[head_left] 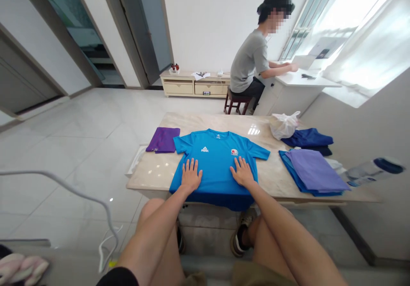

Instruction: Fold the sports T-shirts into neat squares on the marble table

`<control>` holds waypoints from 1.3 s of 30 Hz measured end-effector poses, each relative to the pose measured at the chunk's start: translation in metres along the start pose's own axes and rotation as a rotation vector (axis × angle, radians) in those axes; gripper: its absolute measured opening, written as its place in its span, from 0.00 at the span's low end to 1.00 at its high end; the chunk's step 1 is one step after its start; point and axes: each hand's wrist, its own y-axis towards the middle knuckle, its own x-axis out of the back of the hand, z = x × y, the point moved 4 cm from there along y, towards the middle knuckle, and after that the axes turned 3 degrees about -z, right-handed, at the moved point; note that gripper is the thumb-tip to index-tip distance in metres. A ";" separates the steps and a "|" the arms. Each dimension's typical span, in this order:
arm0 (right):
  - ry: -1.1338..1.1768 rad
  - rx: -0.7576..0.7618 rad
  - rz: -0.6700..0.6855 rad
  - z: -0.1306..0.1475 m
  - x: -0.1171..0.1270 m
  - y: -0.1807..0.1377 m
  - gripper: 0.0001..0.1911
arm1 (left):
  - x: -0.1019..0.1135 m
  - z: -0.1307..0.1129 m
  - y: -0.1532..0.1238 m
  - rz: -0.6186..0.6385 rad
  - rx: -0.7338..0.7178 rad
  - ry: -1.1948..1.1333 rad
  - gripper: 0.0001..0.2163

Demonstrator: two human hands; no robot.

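- Far left on the pale stone-topped table (272, 181), a folded purple cloth (164, 140) lies beside the shirt's sleeve, with no hand on it.
- The wearer's left hand (191, 175) rests palm down on the lower front of a blue T-shirt (218, 166), fingers extended and slightly parted, gripping nothing.
- Between the hands, the shirt lies front up at the middle of the table, collar away from the wearer and sleeves out to both sides. Its lower end drops over the near edge. The step in hand appears to be smoothing the fabric flat; a few soft ripples show between the palms.
- The wearer's right hand (242, 171) presses the opposite side, just below the round chest badge (234, 152). Its fingers are spread and straight, closed on nothing.
- As judged from this layout, the next move calls for both hands to take hold of an edge, with the overhanging hem needing to come up onto the tabletop before any clean fold.
- Beyond the table, a co-worker in a gray shirt (248, 63) sits at a white desk (288, 81), well apart from the garment.
- At right, a white plastic bag (284, 125) sits against a dark blue bundle (309, 137); nearer the wearer, a lavender cloth (320, 170) tops folded blue fabric (295, 173), with a clear bottle (368, 172) just beside.
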 end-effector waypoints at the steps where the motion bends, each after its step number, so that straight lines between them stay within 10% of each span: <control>1: -0.011 0.017 0.030 -0.002 0.005 -0.007 0.40 | 0.006 -0.004 -0.008 0.035 -0.003 0.023 0.34; 11: -0.076 0.055 0.198 -0.027 0.063 0.001 0.30 | 0.067 -0.001 0.008 0.286 -0.053 0.090 0.23; 20: -0.070 -0.036 0.116 -0.074 0.009 0.049 0.38 | 0.041 0.055 0.040 0.230 0.162 0.129 0.33; 25: -0.055 0.000 0.070 -0.106 0.023 0.071 0.30 | 0.038 0.072 0.059 0.306 0.243 0.208 0.34; 34: 0.000 -0.274 -0.180 -0.169 0.032 0.060 0.23 | 0.060 0.053 0.048 0.083 0.161 0.254 0.30; 39: 0.081 -0.442 -0.102 -0.213 0.024 0.036 0.28 | 0.039 0.019 0.036 0.211 -0.087 0.163 0.34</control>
